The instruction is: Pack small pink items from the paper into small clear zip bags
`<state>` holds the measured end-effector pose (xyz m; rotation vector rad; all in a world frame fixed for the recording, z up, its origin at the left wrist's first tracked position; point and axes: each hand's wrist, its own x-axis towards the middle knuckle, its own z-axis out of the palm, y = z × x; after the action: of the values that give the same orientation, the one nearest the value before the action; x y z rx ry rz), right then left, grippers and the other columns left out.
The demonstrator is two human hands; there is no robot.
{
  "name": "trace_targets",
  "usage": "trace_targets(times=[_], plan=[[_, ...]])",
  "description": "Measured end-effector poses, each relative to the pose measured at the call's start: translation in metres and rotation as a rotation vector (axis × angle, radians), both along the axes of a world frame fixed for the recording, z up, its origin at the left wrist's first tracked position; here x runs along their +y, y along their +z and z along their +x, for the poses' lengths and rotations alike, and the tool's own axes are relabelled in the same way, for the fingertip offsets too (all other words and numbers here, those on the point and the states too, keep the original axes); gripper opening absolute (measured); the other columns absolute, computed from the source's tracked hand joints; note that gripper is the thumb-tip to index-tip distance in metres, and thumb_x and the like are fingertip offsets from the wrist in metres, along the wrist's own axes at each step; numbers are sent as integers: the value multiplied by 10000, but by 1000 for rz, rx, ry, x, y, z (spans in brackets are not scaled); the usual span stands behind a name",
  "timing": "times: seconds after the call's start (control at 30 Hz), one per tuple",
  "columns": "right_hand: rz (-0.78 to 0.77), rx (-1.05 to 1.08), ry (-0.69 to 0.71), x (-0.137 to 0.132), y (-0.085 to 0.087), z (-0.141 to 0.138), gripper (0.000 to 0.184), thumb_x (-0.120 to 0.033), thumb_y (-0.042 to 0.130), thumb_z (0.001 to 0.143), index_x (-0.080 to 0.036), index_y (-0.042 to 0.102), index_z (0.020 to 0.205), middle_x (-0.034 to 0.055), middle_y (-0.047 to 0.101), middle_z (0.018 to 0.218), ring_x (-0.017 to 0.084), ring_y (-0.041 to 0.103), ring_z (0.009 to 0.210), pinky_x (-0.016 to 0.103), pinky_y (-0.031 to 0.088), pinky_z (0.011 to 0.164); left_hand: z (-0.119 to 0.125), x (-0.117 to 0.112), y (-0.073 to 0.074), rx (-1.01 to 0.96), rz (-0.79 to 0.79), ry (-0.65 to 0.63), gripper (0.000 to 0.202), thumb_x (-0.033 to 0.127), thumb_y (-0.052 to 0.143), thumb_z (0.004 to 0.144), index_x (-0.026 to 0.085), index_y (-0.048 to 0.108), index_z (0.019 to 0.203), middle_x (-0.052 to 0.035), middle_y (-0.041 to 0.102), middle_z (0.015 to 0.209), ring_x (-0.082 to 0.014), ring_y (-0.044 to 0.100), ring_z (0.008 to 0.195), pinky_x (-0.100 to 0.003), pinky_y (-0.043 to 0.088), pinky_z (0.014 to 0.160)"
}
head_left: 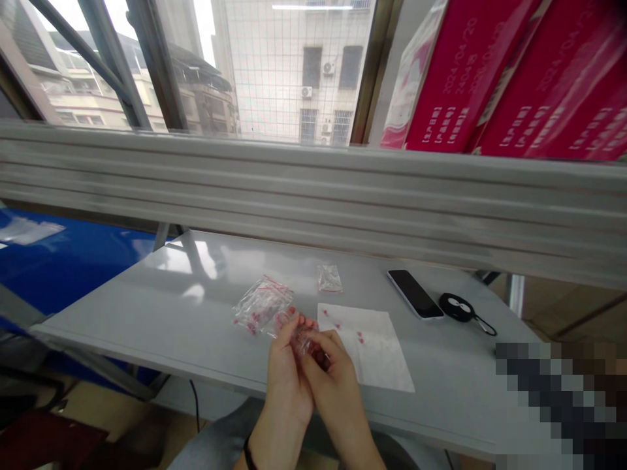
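Observation:
Both my hands meet over the front edge of a grey table (161, 307). My left hand (287, 372) and my right hand (333, 382) are closed together, pinching a small clear plastic bag (300, 341) between the fingertips. Just beyond them lies a larger clear bag (262, 303) holding several small red pieces. To the right, a white paper sheet (379, 352) carries a few loose red pieces (360, 337). A second small clear bag (328, 278) lies farther back.
A black phone (415, 294) and a round black tag with a strap (458, 307) lie at the table's right rear. A grey rail (313, 189) runs across above the table, red boxes (514, 78) stand on it. A blue surface (59, 261) lies to the left.

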<state>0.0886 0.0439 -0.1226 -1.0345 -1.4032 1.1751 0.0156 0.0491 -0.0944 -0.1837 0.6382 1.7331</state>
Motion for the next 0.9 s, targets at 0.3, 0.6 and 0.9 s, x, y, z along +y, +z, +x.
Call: trace_targets(times=[0.3, 0.6, 0.9], plan=[[-417, 711, -201, -2, -2, -7, 228, -367, 721, 817, -242, 758, 1003, 40, 733, 1142, 243, 635, 1141, 383, 486, 1025, 2, -1, 2, -41, 34, 139, 72, 101, 624, 907, 150, 634, 854, -18, 658, 740, -125, 663, 641, -238, 587, 680], [-737, 994, -115, -4, 9, -17, 217, -323, 566, 905, -191, 739, 896, 56, 780, 925, 237, 729, 913, 388, 595, 886, 24, -6, -5, 84, 137, 42, 179, 249, 766, 825, 185, 599, 826, 16, 617, 718, -129, 616, 630, -261, 535, 656], [-754, 1107, -185, 0, 3, -15, 192, -262, 560, 917, -177, 732, 929, 51, 788, 924, 198, 739, 871, 327, 573, 931, 30, -4, -4, 209, 131, -7, 156, 266, 757, 826, 189, 621, 817, 14, 612, 707, -140, 620, 631, -268, 539, 624]])
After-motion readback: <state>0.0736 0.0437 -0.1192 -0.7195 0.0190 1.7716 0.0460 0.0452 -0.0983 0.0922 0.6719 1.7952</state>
